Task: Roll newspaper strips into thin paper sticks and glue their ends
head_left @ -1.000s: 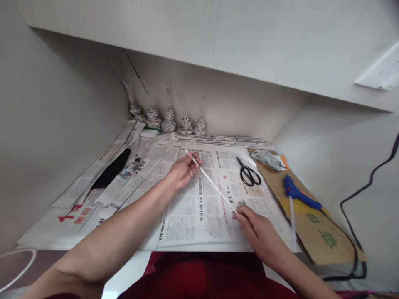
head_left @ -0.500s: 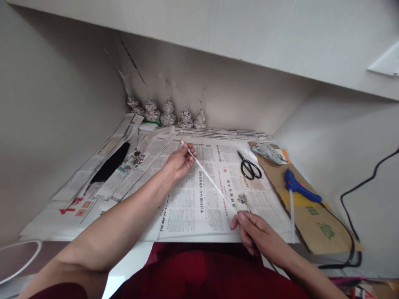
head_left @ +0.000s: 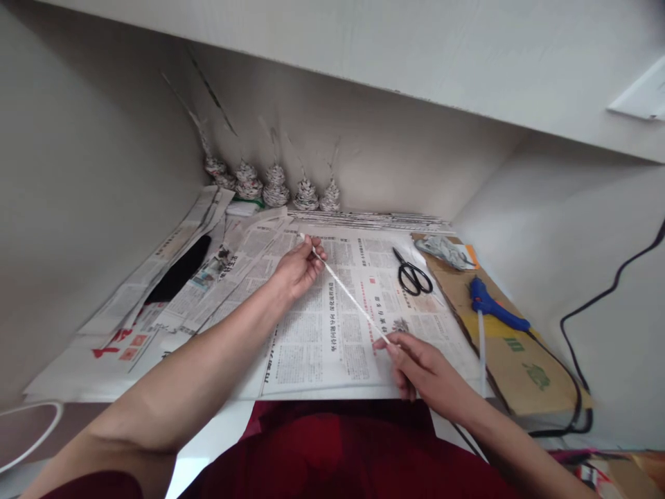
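Note:
A thin white rolled paper stick (head_left: 348, 292) slants between my two hands above the newspaper (head_left: 312, 346). My left hand (head_left: 301, 267) pinches it close to its upper end, whose tip pokes out past the fingers. Lower down and to the right, my right hand (head_left: 413, 360) grips the other end between thumb and fingers. Black-handled scissors (head_left: 413, 274) lie on the newspaper, above and to the right of the stick, touched by neither hand.
Several woven paper gourd shapes (head_left: 275, 186) stand along the back wall, beside a bundle of paper sticks (head_left: 374, 220). Newspaper strips and a black piece (head_left: 179, 270) lie left. A blue glue gun (head_left: 496, 308) rests on cardboard (head_left: 543, 388) at right. A shelf overhangs the back.
My right hand has moved up and slightly left along the paper stick, and its fingers have shifted. My left hand stays at the upper end. The view has shifted slightly.

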`<state>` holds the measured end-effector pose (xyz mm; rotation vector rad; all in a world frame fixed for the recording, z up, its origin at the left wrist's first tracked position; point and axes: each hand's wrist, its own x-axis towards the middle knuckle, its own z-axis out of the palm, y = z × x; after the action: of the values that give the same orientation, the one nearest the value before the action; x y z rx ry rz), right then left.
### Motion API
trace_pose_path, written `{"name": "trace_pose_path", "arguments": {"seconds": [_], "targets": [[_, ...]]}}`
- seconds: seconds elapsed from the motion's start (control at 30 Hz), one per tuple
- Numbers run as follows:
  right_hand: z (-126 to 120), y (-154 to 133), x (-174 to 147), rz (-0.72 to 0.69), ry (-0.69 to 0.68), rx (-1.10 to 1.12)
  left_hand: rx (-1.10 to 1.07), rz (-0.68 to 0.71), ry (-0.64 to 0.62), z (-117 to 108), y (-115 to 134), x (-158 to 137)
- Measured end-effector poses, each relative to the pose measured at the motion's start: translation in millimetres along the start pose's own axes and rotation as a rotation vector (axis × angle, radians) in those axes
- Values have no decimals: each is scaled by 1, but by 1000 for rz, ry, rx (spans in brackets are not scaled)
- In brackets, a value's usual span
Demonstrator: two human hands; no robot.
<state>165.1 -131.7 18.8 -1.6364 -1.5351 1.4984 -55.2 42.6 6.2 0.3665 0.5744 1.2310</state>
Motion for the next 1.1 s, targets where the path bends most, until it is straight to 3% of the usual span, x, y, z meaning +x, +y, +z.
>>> {"name": "trace_pose_path", "arguments": {"seconds": [0.2,0.33,0.47,0.67,0.73,0.87,0.93,1.0,1.1], "targets": [[7,-15,29,-291,262,-678,64,-8,56,1,-7,-3],[8,-11,35,-301,288,-853,60,-13,64,3,-7,-4],[7,-9,34,-294,240,-765,60,-30,63,3,-9,-4],[9,-9,41,-282,304,-737,57,-11,48,1,-11,-1],[8,-7,43,-222,211,-498,50,-16,43,0,-11,-1],[5,-1,41,22,-156,230,31,-34,24,0,-10,-1],[6,0,40,56,-261,397,35,-43,19,1,-11,-2],[8,-1,41,30,-236,343,55,-50,9,2,-12,-4],[11,-8,45,-121,26,5,100,-67,-26,4,-15,-8]]}}
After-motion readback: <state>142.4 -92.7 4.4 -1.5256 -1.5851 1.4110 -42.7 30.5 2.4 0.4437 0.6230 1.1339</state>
